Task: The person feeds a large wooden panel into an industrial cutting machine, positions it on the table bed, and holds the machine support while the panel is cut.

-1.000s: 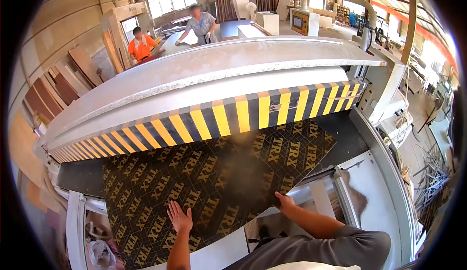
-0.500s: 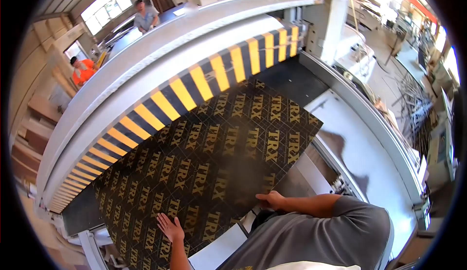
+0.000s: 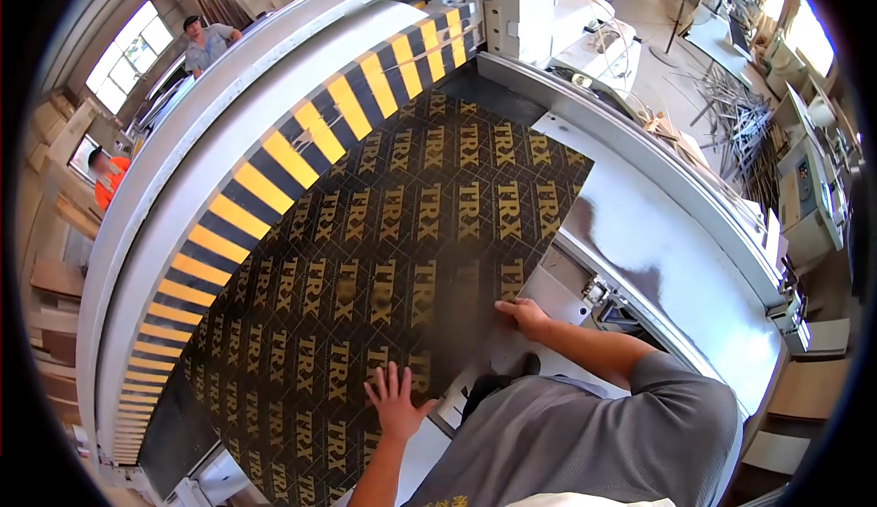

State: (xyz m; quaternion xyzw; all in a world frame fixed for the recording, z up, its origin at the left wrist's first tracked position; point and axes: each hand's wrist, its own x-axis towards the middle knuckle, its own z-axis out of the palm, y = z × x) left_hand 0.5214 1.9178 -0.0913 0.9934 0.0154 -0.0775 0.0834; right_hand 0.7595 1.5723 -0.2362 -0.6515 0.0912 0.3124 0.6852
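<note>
A large dark board printed with gold TRX lettering lies partly beneath the beam with yellow and black stripes. My left hand rests flat on the board near its close edge, fingers spread apart. To the right, my right hand grips the board's near edge, thumb on top and the other fingers hidden underneath. A blurred smear covers the lettering just left of my right hand.
A metal side table with a raised rail runs along the right. Two people, one in grey and one in orange, are beyond the beam. Scrap strips lie heaped on the floor at upper right.
The view has turned, so the beam sits further left. My left hand has come nearer my right and its fingers are spread wider. My right hand still holds the board's edge.
</note>
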